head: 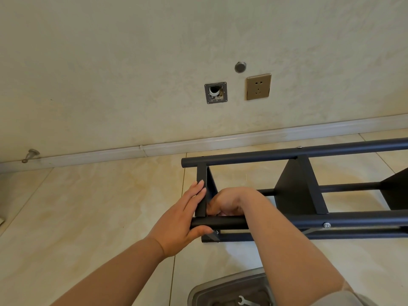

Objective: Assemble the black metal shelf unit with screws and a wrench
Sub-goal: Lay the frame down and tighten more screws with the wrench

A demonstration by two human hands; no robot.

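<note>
**shelfnoob:** Head cam view, only angle I've got. The black shelf unit (293, 195) is lying on its side on the tile floor (88, 206), close to the wall. My left hand (183, 219) is wrapped around the near post (220, 222) at its end, thumb underneath and fingers flat against the end shelf panel (202, 193). My right hand (229, 203) is curled up just inside that corner, behind the post. Anything likely to bite me here?

**boltsy:** Can't tell from the shot what the right hand is pinching. The fingertips are hidden behind the post, so maybe a screw, maybe nothing. If it is a screw, I'd guess the main risk is dropping it inside the frame or starting it crooked, since you're working blind in there. Also, that post end is only held by your left hand. If the grip slips, the hole and the panel bracket go out of line. Your wrench (246, 302) is down in the grey tray (198, 292) by your knee, partly cut off by the frame edge, so reaching for it means letting go of something.

**shelfnoob:** Fair. Any brand marks you can spot?

**boltsy:** Nope, no readable writing anywhere. The gold wall socket (258, 86) is plain, and there are no labels on the metal.
</note>
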